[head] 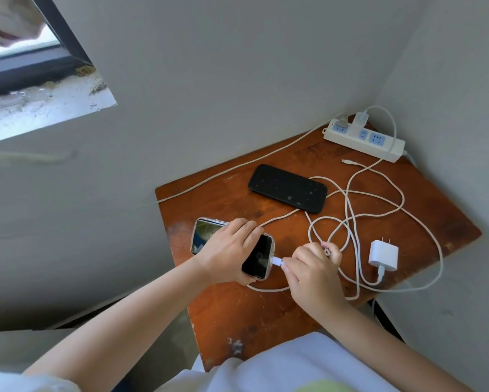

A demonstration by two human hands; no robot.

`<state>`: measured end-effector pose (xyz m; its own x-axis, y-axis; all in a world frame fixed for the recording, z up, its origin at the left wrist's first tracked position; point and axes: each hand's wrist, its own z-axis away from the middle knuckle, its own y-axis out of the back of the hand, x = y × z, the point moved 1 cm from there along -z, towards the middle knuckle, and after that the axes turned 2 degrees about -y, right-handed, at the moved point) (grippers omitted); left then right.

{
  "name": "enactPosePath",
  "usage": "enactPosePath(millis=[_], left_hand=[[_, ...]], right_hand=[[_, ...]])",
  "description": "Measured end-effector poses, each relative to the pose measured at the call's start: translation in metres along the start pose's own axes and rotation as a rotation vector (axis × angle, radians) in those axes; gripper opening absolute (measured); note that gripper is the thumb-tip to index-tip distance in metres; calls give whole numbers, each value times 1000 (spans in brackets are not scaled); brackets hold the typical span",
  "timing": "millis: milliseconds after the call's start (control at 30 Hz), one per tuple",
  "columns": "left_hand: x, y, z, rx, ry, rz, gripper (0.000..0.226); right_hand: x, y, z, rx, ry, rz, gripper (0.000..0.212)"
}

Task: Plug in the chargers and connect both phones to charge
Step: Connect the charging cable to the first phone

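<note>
No legible text, brand, number or label in the head view. Power strip [364, 140]: blue socket faces carry slot openings only; small red mark at its left end, no characters resolvable. Phone held in the left hand [226, 247]: lit screen [258, 256] shows a faint circular icon, no readable characters. Second phone [288, 188] lying on the table: dark face with scattered pale specks, no lettering. White charger [383, 254]: plain surface.

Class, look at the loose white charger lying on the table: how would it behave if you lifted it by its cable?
The charger would probably dangle and swing, since its cable lies in floppy loops. It looks small, so likely light. Its smooth casing may slip in the fingers.
</note>
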<state>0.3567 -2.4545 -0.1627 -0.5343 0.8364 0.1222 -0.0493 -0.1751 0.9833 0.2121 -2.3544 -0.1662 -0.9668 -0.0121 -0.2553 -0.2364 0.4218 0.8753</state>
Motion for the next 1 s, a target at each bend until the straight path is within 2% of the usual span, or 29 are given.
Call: enactPosePath(millis=[133,400,567,733,833,933,1000], left_hand=[[4,0,5,209,-40,-80,85],[8,-11,9,298,-25,-84,79],[11,-12,10,295,-22,-58,78],[9,-11,8,286,-34,-31,80],[6,-8,7,275,-35,-27,81],[6,-7,7,253,-54,-25,81],[6,-6,7,252,-61,-19,82]], right_hand=[[5,-2,1,-3,30,-9,15],[12,-5,4,22,65,4,8],[20,-5,1,-53,111,-22,21],[14,-10,8,9,57,-91,8],[10,-8,8,13,41,-97,28],[11,-4,4,5,85,-80,7],[14,0,0,-41,111,-77,16]])
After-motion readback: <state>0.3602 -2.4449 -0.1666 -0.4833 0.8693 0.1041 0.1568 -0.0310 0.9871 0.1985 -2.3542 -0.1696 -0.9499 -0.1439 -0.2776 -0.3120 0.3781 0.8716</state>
